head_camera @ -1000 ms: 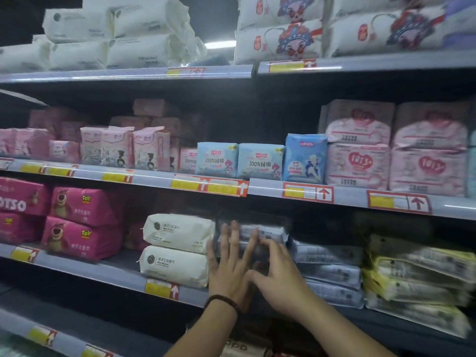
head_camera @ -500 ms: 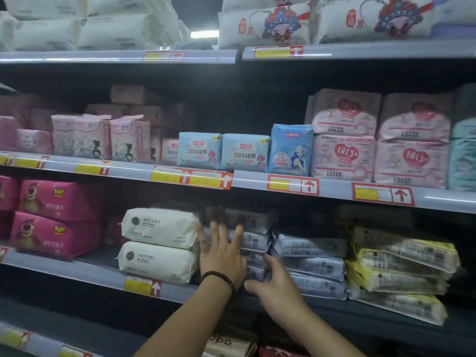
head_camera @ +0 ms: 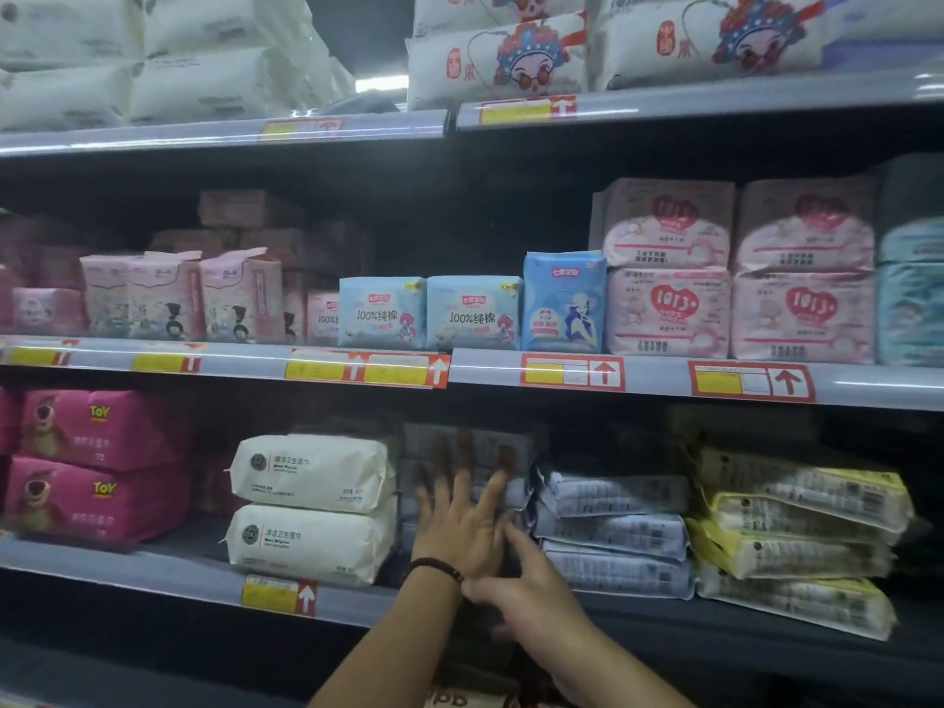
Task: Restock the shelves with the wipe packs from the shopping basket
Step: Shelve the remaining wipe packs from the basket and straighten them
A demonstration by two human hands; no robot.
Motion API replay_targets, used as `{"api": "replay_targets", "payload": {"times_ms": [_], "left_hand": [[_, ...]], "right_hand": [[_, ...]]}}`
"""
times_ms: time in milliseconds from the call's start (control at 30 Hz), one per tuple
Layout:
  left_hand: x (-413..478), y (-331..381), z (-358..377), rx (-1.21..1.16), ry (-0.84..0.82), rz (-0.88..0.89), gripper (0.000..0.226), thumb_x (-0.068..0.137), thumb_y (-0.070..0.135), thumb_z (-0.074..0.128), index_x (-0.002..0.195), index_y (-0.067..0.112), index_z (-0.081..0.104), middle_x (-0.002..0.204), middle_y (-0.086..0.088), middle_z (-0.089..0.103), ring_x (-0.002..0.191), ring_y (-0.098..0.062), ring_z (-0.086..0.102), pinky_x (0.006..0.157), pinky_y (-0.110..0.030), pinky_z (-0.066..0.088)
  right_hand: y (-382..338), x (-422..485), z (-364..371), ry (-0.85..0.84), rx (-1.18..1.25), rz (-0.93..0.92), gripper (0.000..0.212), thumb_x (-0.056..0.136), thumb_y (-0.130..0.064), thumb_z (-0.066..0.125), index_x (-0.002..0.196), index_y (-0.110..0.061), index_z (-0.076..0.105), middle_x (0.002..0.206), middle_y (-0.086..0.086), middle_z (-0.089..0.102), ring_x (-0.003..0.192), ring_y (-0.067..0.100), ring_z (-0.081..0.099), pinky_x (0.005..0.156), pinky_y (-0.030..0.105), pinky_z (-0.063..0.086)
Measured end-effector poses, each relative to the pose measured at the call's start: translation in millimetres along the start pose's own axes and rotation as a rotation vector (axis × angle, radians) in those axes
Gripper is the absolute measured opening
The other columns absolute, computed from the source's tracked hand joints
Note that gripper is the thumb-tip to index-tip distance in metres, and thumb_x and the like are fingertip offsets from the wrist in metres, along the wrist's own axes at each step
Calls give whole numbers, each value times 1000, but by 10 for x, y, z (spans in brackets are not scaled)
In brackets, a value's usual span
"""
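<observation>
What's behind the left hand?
A stack of grey-blue wipe packs, which the left hand presses flat-fingered. The top pack shows; the lower ones are covered by it and the right hand; count unclear.

Glossy plastic wrap on the wipe packs (head_camera: 610, 495); smooth metal shelf (head_camera: 179, 567).

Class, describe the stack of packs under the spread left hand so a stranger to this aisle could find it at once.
Go to the shelf beneath the blue packs marked 100%. Between the two white wipe packs and the pale blue-grey stack stands the dim grey stack. Alone among them, it has the left hand pressed flat on it, fingers spread.
</observation>
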State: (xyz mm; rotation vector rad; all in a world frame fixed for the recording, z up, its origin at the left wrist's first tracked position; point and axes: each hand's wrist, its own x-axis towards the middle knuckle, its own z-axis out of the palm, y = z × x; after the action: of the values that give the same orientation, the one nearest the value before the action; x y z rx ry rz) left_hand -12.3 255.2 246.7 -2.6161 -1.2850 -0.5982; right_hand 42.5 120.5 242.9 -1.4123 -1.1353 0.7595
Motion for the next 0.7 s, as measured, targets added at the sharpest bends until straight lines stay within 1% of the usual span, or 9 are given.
{"api": "replay_targets", "payload": {"times_ms": [67,133,200,233,267,333,400,567,700], "left_hand": [[-44,16,-51,-14,-16,2,61,109,55,17,164,42,-6,173,-16,-11,157,-48,-15,120,-66,-16],[-146,44,-106,-25,26,-11,60,107,54,23,163,42,7,170,-20,19,154,-52,19,117,-78,11],[-164,62,-103,-198,-95,-114,71,94,55,34,161,42,18,148,-23,56,131,-54,57,96,-81,40],[-162,82,-49,-226,-56,-106,76,88,55,35,161,43,16,142,-22,62,124,-54,62,90,-81,44],[-178,109,-41,-188,2,-93,75,88,55,31,160,45,11,145,-24,59,128,-56,58,91,-83,41],[-185,207,-56,-42,108,-79,64,99,58,15,159,50,-6,168,-22,25,152,-57,22,108,-86,15],[-181,261,-31,-25,54,-94,59,106,61,11,159,52,-10,175,-12,-3,158,-47,-7,115,-80,-6],[-151,364,-47,-9,22,-158,58,106,61,15,160,50,-3,174,-10,-3,158,-44,-10,115,-80,-7],[-285,406,-88,2,64,-152,64,106,57,24,163,43,-2,174,-13,-1,158,-46,-6,119,-77,1]], "right_hand": [[-15,-37,-16,0,-34,-21,107,84,-20,83,168,-30,18,172,-8,30,147,22,48,116,44,50],[-59,-69,-47,19,-100,-23,99,88,-15,80,167,-28,22,156,-9,50,135,20,60,102,31,57],[-76,-112,-77,37,-159,-24,94,88,-10,78,165,-28,28,142,-8,61,125,20,68,87,21,59],[-86,-133,-85,41,-164,-3,90,88,-9,77,163,-28,32,142,-7,62,123,19,69,88,22,60],[-79,-145,-89,40,-165,11,85,87,-6,77,159,-29,38,140,-9,64,121,17,70,88,21,60],[-64,-183,-126,31,-184,13,70,87,-4,78,146,-28,49,127,-13,68,106,6,73,79,15,58],[-23,-219,-209,43,-179,11,58,87,-3,78,132,-31,55,114,-18,67,86,-2,72,67,10,52],[10,-390,-494,170,-318,-15,80,85,-25,82,154,-31,43,151,-8,44,120,11,60,101,28,55],[79,-539,-882,297,-284,2,76,91,-23,79,156,-28,41,154,-4,44,86,7,70,62,13,52]]}}
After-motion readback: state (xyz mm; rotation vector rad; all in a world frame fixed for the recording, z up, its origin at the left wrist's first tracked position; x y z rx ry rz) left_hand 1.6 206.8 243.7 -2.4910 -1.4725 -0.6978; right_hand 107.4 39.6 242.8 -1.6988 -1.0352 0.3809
